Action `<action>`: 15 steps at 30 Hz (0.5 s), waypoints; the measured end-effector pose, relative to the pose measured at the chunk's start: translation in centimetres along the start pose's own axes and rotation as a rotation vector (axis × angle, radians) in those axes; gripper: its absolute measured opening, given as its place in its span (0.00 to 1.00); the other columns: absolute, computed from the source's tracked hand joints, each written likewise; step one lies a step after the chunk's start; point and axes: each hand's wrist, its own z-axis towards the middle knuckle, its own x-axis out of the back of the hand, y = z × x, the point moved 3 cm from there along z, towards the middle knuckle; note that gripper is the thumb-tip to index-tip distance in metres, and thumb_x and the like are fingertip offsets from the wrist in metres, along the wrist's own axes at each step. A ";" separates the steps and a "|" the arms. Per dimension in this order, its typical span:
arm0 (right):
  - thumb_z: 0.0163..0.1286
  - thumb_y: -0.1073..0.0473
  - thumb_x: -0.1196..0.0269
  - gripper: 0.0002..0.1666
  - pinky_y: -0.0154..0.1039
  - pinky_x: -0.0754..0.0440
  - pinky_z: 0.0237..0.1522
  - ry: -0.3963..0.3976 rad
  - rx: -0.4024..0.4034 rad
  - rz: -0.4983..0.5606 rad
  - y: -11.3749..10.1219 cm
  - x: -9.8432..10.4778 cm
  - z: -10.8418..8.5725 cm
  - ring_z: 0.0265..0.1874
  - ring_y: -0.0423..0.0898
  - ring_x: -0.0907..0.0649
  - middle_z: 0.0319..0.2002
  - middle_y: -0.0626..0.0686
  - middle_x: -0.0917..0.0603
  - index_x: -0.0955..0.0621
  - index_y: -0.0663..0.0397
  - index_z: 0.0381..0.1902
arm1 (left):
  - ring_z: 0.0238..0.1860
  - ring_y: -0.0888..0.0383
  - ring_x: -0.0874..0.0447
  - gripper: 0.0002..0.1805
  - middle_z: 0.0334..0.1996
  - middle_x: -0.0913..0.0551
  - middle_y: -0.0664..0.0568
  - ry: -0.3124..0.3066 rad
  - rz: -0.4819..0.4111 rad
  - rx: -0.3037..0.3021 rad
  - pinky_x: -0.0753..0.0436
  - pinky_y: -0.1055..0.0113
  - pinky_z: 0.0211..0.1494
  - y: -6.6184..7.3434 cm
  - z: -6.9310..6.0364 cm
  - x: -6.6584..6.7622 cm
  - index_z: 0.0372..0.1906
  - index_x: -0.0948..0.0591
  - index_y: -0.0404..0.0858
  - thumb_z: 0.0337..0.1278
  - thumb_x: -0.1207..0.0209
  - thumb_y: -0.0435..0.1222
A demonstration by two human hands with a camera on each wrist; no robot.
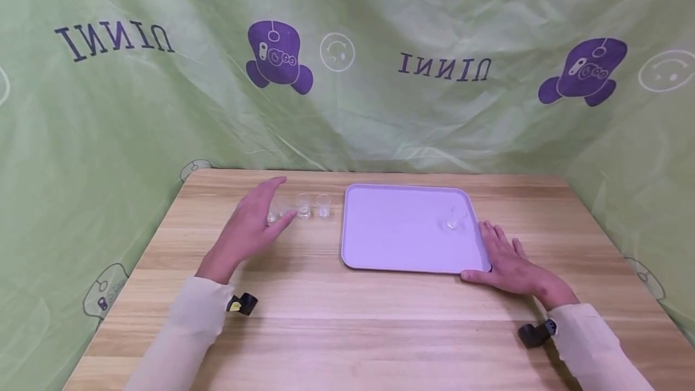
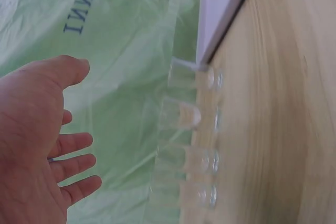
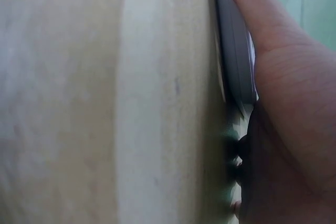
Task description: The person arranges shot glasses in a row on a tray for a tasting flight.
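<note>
My left hand (image 1: 245, 227) hovers near a row of several small clear glasses (image 1: 323, 207), left of a lilac tray (image 1: 391, 225). In the left wrist view the left hand (image 2: 31, 124) has its fingers extended and a gap separates it from the upright glasses (image 2: 181, 115). At the tray's near right corner, my right hand (image 1: 510, 267) lies with fingers along the right side and thumb at the front edge. The right wrist view shows this hand (image 3: 296, 98) against the tray's rim (image 3: 237, 45). One clear glass (image 1: 452, 221) stands on the tray's right part.
A wooden table (image 1: 347, 324) bears the tray and glasses. Green printed cloth (image 1: 336, 119) hangs behind and beside it. A small black camera (image 1: 248, 303) is on the left wrist, and another black camera (image 1: 534, 335) on the right.
</note>
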 end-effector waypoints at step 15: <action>0.66 0.34 0.32 0.74 0.79 0.68 0.66 -0.022 -0.014 -0.005 0.0 0.0 0.1 0.75 0.76 0.63 0.78 0.76 0.65 0.67 0.69 0.80 | 0.75 0.33 0.44 0.43 0.77 0.40 0.35 -0.083 0.037 0.158 0.43 0.34 0.74 -4.9 -1.3 1.2 0.80 0.43 0.35 0.69 0.35 0.45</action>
